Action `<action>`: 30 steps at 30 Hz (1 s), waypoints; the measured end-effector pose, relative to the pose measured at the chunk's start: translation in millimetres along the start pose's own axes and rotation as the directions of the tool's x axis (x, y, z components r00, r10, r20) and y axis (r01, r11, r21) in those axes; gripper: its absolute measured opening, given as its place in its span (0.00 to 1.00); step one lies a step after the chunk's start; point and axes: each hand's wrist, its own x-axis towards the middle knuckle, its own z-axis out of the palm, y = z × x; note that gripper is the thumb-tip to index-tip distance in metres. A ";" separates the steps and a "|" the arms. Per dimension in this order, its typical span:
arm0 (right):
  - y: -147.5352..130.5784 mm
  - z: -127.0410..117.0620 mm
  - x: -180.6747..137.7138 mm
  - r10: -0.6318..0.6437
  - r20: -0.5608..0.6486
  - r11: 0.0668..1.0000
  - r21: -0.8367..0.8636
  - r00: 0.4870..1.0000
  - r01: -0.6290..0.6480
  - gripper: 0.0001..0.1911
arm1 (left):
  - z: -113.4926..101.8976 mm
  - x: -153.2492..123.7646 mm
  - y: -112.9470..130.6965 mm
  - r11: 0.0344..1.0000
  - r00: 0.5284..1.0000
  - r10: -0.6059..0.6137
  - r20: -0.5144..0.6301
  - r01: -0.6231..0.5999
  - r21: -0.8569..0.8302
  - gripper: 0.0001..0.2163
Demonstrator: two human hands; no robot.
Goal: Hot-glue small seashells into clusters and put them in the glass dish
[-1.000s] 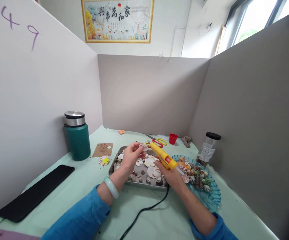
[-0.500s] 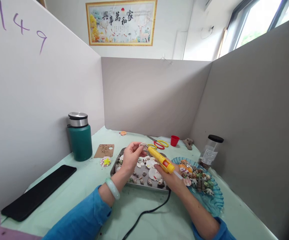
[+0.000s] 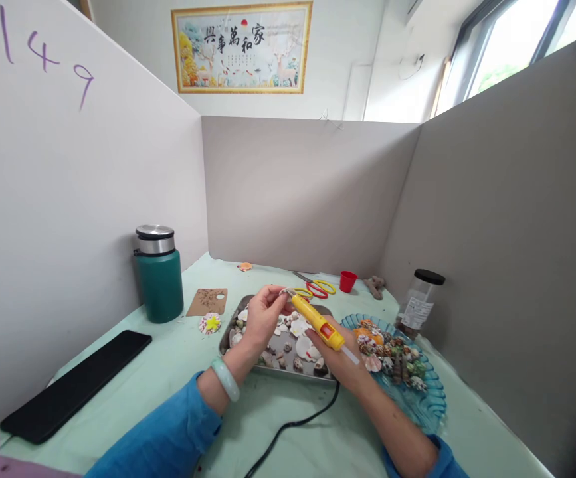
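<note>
My left hand (image 3: 262, 315) pinches a small pale shell (image 3: 284, 293) above a metal tray (image 3: 228, 335) that holds several shells. My right hand (image 3: 340, 355) grips a yellow glue gun (image 3: 316, 322), and its nozzle touches the shell in my left fingers. The gun's black cord (image 3: 292, 425) runs back toward me across the green table. A blue glass plate (image 3: 427, 405) with several coloured shells sits right of the tray, under my right wrist.
A green flask (image 3: 158, 275) stands at the left, with a brown card (image 3: 208, 301) and a shell flower (image 3: 210, 322) beside it. A black slab (image 3: 73, 385) lies front left. Scissors (image 3: 315, 285), a red cap (image 3: 348, 280) and a jar (image 3: 420, 302) sit at the back. Partition walls enclose three sides.
The glue gun's nozzle has moved left and up until it meets the shell in my left fingers. Both hands rose slightly; the camera view shifted a little.
</note>
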 end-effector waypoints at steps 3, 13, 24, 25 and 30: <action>0.7 0.4 0.0 -0.010 0.008 1.000 -0.003 1.000 0.010 0.11 | 0.9 -0.1 -0.3 1.000 1.000 0.006 0.007 -0.006 0.003 0.12; -2.1 0.2 -1.1 -0.001 -0.002 1.000 -0.002 1.000 0.001 0.11 | 1.2 -1.6 3.5 0.999 1.000 -0.029 -0.010 0.028 -0.028 0.13; 1.3 0.5 -0.5 -0.055 -0.015 0.997 -0.050 0.998 0.054 0.10 | 1.7 -1.0 5.8 0.987 0.993 -0.118 0.004 0.118 -0.109 0.15; 1.4 0.6 -0.4 -0.054 -0.016 0.997 -0.051 0.998 0.053 0.11 | 2.1 -1.4 6.2 0.985 0.991 -0.132 0.014 0.133 -0.110 0.15; 1.4 0.5 -1.4 -0.010 0.006 1.000 -0.022 1.000 0.010 0.12 | 1.5 -1.2 4.3 0.978 0.985 -0.166 0.052 0.171 -0.121 0.15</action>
